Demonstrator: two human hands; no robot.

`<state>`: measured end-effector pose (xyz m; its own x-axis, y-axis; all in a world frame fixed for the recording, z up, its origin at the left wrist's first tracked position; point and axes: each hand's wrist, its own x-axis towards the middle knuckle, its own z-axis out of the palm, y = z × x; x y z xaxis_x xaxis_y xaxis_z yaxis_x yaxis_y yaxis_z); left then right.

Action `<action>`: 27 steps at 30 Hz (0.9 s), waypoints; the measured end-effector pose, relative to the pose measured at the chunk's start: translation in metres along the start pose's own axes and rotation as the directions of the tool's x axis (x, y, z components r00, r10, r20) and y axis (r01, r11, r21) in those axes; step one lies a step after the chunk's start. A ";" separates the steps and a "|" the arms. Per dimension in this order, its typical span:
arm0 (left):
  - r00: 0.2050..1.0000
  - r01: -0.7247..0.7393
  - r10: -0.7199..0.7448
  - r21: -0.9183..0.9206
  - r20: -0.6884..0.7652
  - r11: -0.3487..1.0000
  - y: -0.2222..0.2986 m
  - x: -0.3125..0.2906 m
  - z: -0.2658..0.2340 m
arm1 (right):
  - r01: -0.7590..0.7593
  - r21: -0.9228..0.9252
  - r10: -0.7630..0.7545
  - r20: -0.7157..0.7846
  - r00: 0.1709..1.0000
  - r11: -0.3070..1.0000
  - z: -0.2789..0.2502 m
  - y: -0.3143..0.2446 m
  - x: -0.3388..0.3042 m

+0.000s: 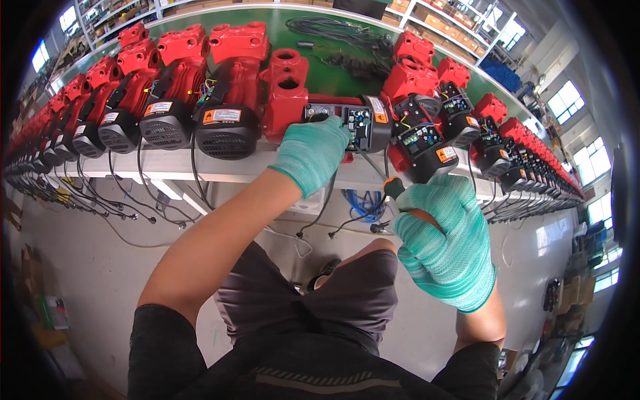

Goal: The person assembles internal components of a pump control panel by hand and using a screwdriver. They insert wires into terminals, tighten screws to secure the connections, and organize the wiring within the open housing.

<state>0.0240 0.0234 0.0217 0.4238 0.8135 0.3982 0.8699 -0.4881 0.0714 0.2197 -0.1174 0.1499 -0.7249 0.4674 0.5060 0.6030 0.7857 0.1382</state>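
Note:
A red pump (287, 100) with a black motor end lies on its side in front of me, its terminal box (360, 127) uncovered so that the circuit board shows. My left hand (312, 150), in a green knit glove, rests over the near side of this box. Its fingers are closed at a small black part by the box edge; what they grip is hidden. Closer to my body, my right hand (443, 233), gloved alike, is closed around a screwdriver (394, 187) with an orange and dark handle. The thin shaft slants up toward the box.
Rows of red pumps (230, 87) with black motor ends line the bench (233, 167) on both sides. Several have open boxes with loose wires (420, 125). Black power cords hang off the front edge. Dark cables (340, 30) lie on the green top (327, 77).

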 end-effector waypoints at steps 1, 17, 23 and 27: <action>1.000 0.008 -0.009 -0.025 -0.014 1.000 -0.002 0.001 0.003 | -0.003 0.005 0.002 0.012 1.000 1.000 -0.001 0.001 0.000; 0.997 -0.003 0.013 -0.137 0.071 0.991 -0.001 0.008 -0.015 | 0.016 -0.013 -0.015 0.015 1.000 1.000 0.003 0.009 -0.014; 0.998 0.059 -0.057 -0.126 0.021 0.990 0.006 0.005 -0.011 | 0.025 -0.039 -0.026 -0.012 1.000 0.999 0.005 0.012 -0.018; 0.996 0.045 -0.056 -0.163 -0.066 0.986 0.001 0.001 -0.001 | 0.032 -0.035 -0.033 -0.008 0.999 0.999 0.003 0.011 -0.015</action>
<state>0.0248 0.0231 0.0234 0.3565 0.8171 0.4530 0.8352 -0.4961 0.2376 0.2360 -0.1146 0.1408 -0.7417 0.4383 0.5077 0.5905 0.7857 0.1844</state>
